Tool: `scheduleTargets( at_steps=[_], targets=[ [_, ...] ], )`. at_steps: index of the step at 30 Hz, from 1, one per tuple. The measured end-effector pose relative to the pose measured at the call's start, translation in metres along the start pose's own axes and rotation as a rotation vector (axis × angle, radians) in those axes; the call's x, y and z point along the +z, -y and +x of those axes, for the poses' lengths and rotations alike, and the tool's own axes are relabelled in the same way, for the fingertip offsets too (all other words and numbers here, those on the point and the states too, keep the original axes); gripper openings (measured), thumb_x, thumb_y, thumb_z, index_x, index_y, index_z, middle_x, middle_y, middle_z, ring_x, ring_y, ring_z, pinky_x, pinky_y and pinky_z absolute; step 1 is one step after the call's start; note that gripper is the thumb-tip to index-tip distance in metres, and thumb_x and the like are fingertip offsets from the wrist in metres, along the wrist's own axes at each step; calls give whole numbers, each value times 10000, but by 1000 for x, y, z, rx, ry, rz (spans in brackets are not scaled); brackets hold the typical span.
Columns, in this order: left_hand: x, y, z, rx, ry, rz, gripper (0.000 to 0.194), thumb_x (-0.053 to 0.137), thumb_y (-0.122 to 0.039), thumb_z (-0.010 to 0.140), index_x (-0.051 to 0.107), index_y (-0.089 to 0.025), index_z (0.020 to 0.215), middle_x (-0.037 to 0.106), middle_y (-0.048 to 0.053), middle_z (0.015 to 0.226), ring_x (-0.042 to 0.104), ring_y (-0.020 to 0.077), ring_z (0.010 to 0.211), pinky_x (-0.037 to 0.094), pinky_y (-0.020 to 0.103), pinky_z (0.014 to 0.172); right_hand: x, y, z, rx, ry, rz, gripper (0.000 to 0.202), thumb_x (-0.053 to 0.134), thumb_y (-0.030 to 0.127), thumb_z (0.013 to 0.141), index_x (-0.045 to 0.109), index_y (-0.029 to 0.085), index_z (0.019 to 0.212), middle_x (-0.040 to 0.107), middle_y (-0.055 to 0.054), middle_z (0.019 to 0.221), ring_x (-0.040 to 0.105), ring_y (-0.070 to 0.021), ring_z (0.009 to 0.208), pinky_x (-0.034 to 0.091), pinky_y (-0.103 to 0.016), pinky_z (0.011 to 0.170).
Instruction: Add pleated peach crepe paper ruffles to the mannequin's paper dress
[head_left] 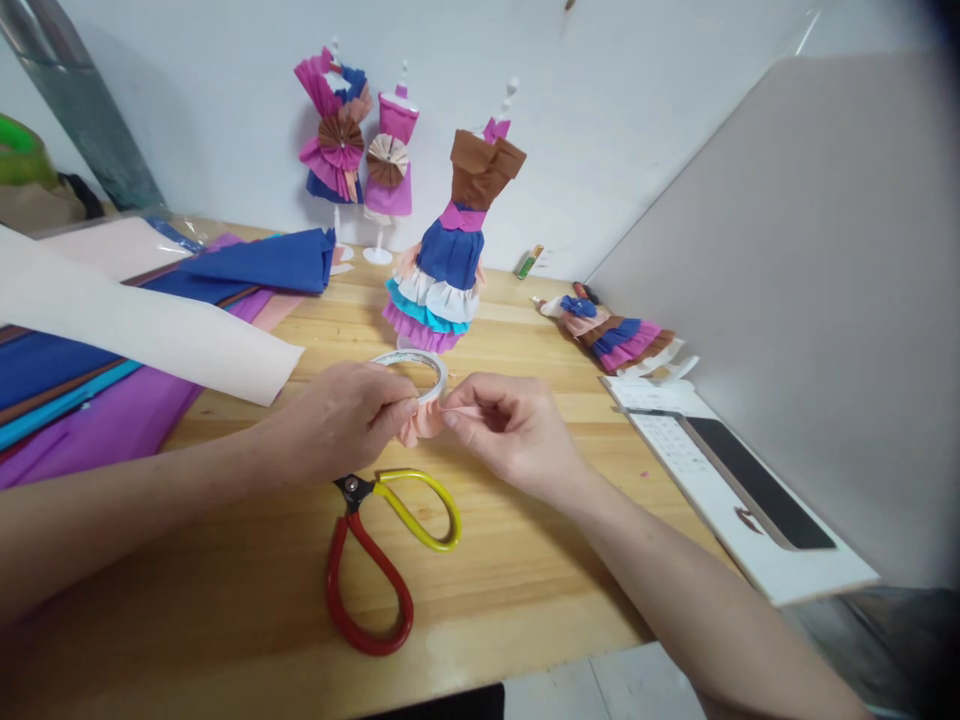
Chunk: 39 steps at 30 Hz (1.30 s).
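My left hand [341, 418] and my right hand [510, 430] meet over the wooden table [487, 590], both pinching a small pleated strip of peach crepe paper [424, 422] between thumb and fingers. A roll of white tape [420, 365] lies flat just behind the strip. Scissors [382, 560] with one red and one yellow handle lie on the table right below my hands. A paper dress on a small mannequin [454, 250], brown on top with blue, white, teal and purple ruffles, stands behind the tape.
Sheets of crepe paper [127, 340] in blue, purple, peach and cream are piled at the left. Two more dressed mannequins [360, 150] stand at the back wall. A finished paper dress [615, 338] lies at the right, beside a phone [757, 480] on white sheets.
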<state>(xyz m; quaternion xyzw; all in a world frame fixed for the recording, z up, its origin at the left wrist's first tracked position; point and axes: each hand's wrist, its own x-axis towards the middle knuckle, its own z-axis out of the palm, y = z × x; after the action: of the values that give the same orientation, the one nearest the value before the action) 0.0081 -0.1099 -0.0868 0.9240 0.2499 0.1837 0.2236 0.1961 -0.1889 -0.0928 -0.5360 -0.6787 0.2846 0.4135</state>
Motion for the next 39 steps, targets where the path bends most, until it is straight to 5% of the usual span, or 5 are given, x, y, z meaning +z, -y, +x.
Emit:
scheduleTargets(
  at_steps=[18, 24, 29, 39],
  targets=[
    [6, 4, -1, 101, 7, -33, 318, 403, -181, 895, 703, -184, 788, 705, -5, 747, 631, 131, 723, 434, 245, 696, -4, -11, 8, 151, -36, -32, 258, 646, 350, 708, 486, 178, 598, 434, 42, 550, 352, -78, 521, 275, -214, 483],
    [7, 10, 0, 171, 98, -32, 335, 390, -200, 915, 695, -163, 782, 714, 35, 834, 640, 143, 799, 454, 242, 729, -3, -15, 12, 222, 35, 50, 301, 675, 362, 669, 447, 188, 575, 392, 59, 532, 310, -68, 509, 252, -213, 472],
    [1, 14, 6, 211, 118, -207, 390, 362, -224, 952, 666, -166, 714, 733, 25, 808, 653, 126, 800, 467, 227, 804, -5, -14, 12, 166, -41, -37, 322, 711, 364, 673, 465, 183, 572, 426, 48, 533, 334, -72, 514, 254, -213, 472],
    [-15, 13, 7, 131, 200, -275, 358, 408, -259, 969, 723, -157, 833, 743, 29, 828, 657, 117, 767, 475, 203, 737, -19, 0, 10, 212, 21, 158, 241, 696, 347, 709, 530, 178, 665, 464, 54, 502, 385, -71, 447, 281, -207, 433]
  ],
)
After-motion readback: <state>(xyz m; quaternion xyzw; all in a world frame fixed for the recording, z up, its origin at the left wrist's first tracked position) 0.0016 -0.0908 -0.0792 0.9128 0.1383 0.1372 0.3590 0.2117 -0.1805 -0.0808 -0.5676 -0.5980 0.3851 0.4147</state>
